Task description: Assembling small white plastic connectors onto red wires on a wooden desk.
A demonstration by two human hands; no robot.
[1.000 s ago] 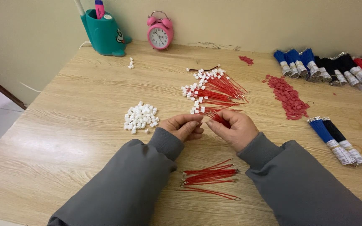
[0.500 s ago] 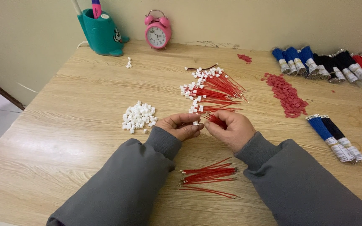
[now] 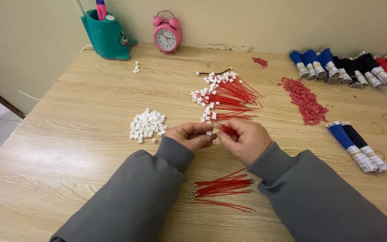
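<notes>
A small white plastic connector (image 3: 209, 132) sits between our two hands near the middle of the wooden table (image 3: 68, 134), a blocky little housing that we pinch with the fingertips of our left hand (image 3: 192, 136). Our right hand (image 3: 243, 140) is curled, its thumb and forefinger pinching thin red wires (image 3: 225, 130) that meet the connector. The two hands are close together, almost touching at the fingertips.

The table has a pale, streaky wood grain and a smooth matte face. Both our sleeves are soft grey fabric.

Just left of our left hand lies one loose heap of white connectors (image 3: 148, 125), small and cube-like, too many to count. Just beyond our hands is a fan of red wires already fitted with white connectors (image 3: 224, 93). Near us, between the sleeves, lies one bundle of bare red wires (image 3: 222, 188), thin and straight with small metal tips.

To the right a strip of small red plastic pieces (image 3: 304, 100) runs away from us. Nearer on the right lie two taped wire bundles, one blue and one black (image 3: 357, 143). Along the far right edge is a row of blue, black and red bundles (image 3: 346, 67). At the far left stand one teal pen holder (image 3: 107, 36) and one pink twin-bell alarm clock (image 3: 167, 36).
</notes>
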